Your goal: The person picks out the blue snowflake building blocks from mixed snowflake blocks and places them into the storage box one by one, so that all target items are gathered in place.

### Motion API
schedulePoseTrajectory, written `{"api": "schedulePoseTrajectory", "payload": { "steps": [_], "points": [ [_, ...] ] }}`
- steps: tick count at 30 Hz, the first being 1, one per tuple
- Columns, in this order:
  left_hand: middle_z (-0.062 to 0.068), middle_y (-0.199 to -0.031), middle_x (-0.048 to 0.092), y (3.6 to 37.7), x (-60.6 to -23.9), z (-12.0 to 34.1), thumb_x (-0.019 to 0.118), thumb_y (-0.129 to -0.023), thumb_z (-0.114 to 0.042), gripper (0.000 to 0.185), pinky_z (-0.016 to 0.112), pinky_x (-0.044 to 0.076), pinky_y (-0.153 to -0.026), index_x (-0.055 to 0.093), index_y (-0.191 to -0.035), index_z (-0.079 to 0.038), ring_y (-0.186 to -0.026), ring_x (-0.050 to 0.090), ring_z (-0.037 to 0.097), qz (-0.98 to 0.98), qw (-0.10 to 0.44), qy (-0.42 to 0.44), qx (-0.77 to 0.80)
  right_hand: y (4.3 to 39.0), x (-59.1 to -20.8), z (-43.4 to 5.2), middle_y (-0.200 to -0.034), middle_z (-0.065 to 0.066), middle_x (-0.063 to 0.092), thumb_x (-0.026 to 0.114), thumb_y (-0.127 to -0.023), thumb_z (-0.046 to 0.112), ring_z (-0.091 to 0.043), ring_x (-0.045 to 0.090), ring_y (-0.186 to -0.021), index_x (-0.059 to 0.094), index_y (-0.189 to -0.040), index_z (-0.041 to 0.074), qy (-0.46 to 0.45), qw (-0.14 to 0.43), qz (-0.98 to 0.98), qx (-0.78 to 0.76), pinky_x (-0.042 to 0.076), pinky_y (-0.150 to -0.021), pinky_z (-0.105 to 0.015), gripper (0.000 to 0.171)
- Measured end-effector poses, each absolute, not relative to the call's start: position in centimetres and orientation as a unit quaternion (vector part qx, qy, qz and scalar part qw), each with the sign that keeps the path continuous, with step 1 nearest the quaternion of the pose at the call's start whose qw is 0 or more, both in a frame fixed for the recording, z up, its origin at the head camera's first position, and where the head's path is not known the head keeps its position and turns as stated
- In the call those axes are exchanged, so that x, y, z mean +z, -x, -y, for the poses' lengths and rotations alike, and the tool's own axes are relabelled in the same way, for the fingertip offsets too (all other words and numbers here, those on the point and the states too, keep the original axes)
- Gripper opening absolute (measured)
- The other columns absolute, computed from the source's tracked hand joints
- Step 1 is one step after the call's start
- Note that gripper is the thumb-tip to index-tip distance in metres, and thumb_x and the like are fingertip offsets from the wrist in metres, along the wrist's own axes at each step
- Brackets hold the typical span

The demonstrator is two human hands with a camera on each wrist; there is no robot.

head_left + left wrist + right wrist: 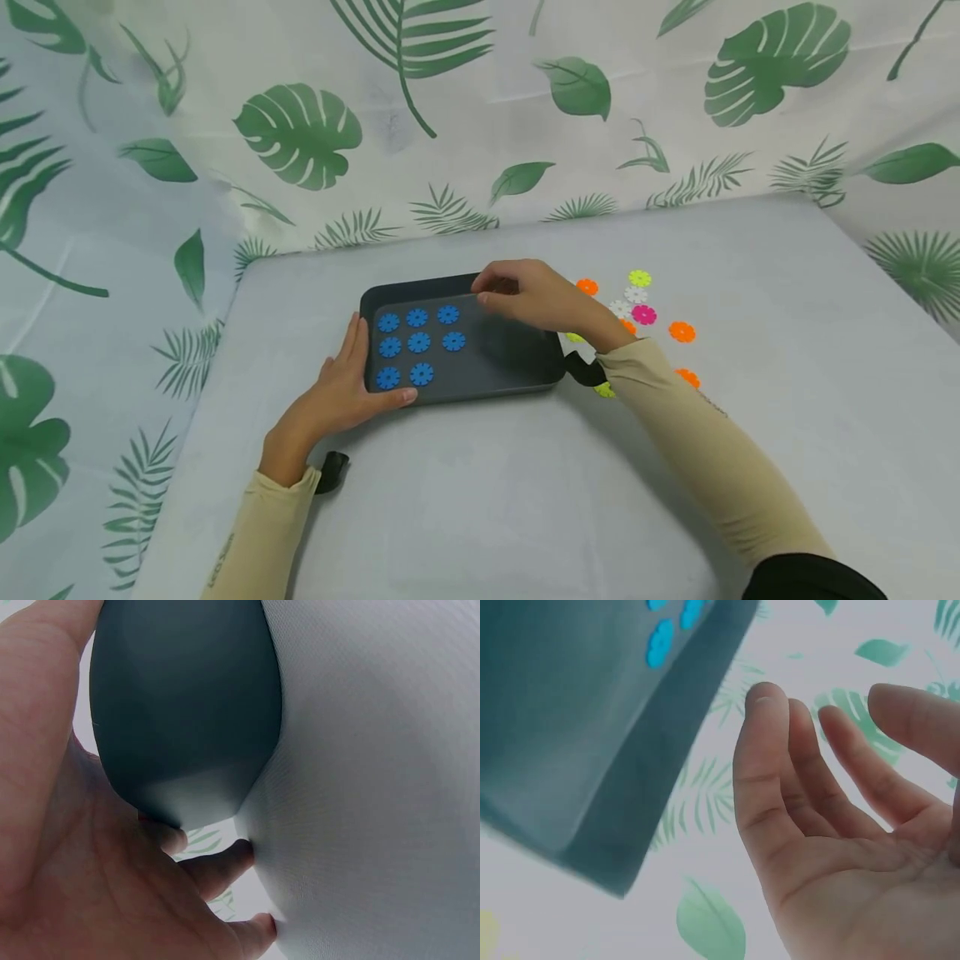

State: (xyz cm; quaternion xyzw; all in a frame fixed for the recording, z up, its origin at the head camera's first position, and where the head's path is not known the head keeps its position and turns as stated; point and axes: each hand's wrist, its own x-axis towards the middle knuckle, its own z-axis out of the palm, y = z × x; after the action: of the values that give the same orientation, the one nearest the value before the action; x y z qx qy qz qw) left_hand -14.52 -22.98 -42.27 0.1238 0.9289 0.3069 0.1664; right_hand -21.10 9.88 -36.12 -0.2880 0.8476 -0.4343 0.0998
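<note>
A dark grey baking tray (487, 375) lies on the table with several blue flower-shaped discs (418, 342) set in rows on its left half. My left hand (337, 392) holds the tray's near left corner, thumb along the near rim and fingers against the left wall. Seen from the left wrist, the tray's smooth outer side (187, 705) fills the space beyond the palm. Above the tray's far rim hovers my right hand (528, 292), fingers bent. In the right wrist view its fingers (757, 772) and thumb stand apart with nothing between them.
Right of the tray, loose discs lie scattered: orange (682, 332), yellow (640, 278), pink (643, 314) and white (635, 294). Some are partly covered by the right forearm. A leaf-patterned cloth (450, 150) hangs behind the white table (465, 500).
</note>
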Motion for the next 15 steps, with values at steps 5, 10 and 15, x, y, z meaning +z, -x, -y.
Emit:
{"api": "schedulePoseTrajectory", "payload": {
  "steps": [5,10,15],
  "points": [
    [0.015,-0.175,-0.025,14.4,-42.3,23.1,0.076,-0.091,-0.065,0.136,0.073,0.001,-0.122,-0.016,-0.167,0.0,-0.162,-0.004,0.045,-0.928,0.161,-0.129,0.31,20.4,-35.7,-11.7,-0.12,-0.012,0.073,0.066,-0.107,0.016,-0.024,0.067,-0.107,0.072,-0.129,0.003,0.269,0.095,-0.852,-0.439,0.053,-0.096,-0.042,0.026],
    [0.016,-0.175,-0.024,14.5,-42.5,23.0,0.076,-0.091,-0.065,0.136,0.074,0.001,-0.122,-0.016,-0.167,0.0,-0.162,-0.004,0.045,-0.928,0.157,-0.135,0.311,19.8,-35.8,-13.7,-0.125,-0.011,0.072,0.064,-0.108,0.02,-0.024,0.066,-0.112,0.071,-0.131,0.004,0.247,0.086,-0.862,-0.433,0.051,-0.099,-0.043,0.029],
    [0.015,-0.175,-0.025,14.6,-42.7,22.9,0.076,-0.091,-0.065,0.136,0.073,0.001,-0.122,-0.016,-0.167,0.0,-0.162,-0.004,0.044,-0.928,0.156,-0.134,0.31,19.1,-36.0,-15.5,-0.13,-0.011,0.07,0.064,-0.109,0.02,-0.025,0.066,-0.117,0.07,-0.133,0.004,0.235,0.087,-0.867,-0.43,0.052,-0.1,-0.044,0.029]
  ]
}}
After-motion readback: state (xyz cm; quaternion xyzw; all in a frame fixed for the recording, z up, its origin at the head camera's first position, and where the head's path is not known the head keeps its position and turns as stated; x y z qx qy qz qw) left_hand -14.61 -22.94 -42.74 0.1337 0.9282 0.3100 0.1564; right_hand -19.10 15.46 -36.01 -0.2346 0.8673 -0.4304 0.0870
